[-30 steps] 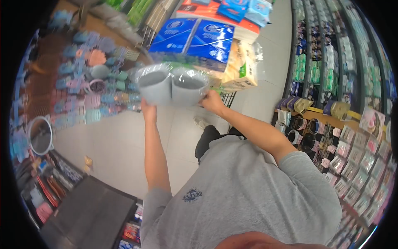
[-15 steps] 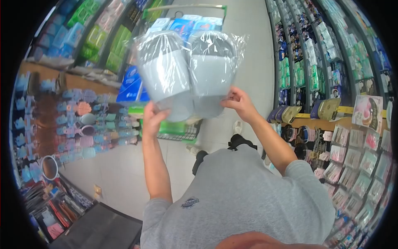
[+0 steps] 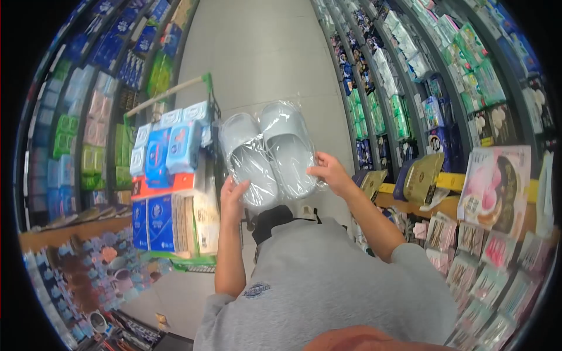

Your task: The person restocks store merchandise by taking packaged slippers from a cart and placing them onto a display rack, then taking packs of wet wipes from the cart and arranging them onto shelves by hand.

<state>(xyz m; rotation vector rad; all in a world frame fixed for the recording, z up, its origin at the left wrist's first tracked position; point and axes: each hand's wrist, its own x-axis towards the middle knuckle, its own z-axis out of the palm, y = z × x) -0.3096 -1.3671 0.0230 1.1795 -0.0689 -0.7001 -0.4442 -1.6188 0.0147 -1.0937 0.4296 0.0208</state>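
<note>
A pair of light grey slippers in clear plastic wrap is held up in front of my body, soles away from me and toes pointing away. My left hand grips the wrapped pair at its lower left edge, thumb on top. On the right edge, my right hand pinches the wrap and slipper side between thumb and fingers. Just left of the slippers stands a shopping cart with a green handle. It holds blue and white wipe packs and blue tissue packs.
Shelves of packaged goods line the aisle's right side, with hanging small packets nearer me. More stocked shelves and a rack of brushes and mirrors are on the left. Pale floor tiles run between.
The slippers have turned from showing their uppers and toes to showing their open tops and insoles. The view has swung, so the cart now appears to their left. Both hands still hold the pair.
</note>
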